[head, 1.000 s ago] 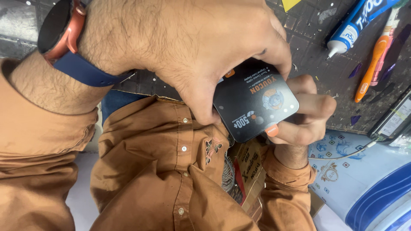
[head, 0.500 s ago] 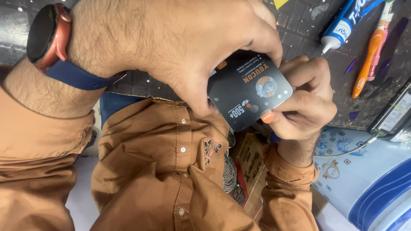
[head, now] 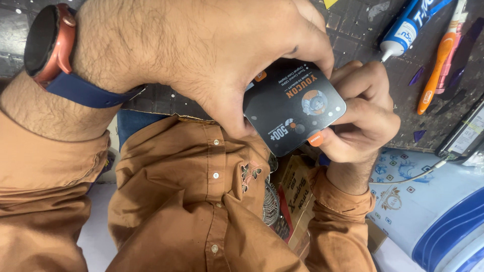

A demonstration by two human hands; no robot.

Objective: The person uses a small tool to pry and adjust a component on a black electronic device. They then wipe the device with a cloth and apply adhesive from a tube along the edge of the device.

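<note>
Both hands grip a small dark rounded card-like package (head: 295, 108) with an orange tab at its lower edge. My left hand (head: 201, 55), with a dark watch on a blue strap at the wrist, covers the package's top and left side, thumb pressed on its lower left corner. My right hand (head: 360, 118) grips the right edge from below, its thumb near the orange tab. The package sits just over the edge of a dark work surface (head: 363, 30), above my lap in a brown shirt.
A blue and white glue tube (head: 406, 27) and an orange-handled tool (head: 437, 65) lie on the dark surface at the top right. A blue and white patterned tub (head: 433, 216) stands lower right, with a white cable over it. A cardboard box (head: 295, 189) is below.
Both hands and the package have shifted slightly up and to the left in view. The right hand's fingers have curled further around the package's right edge.
</note>
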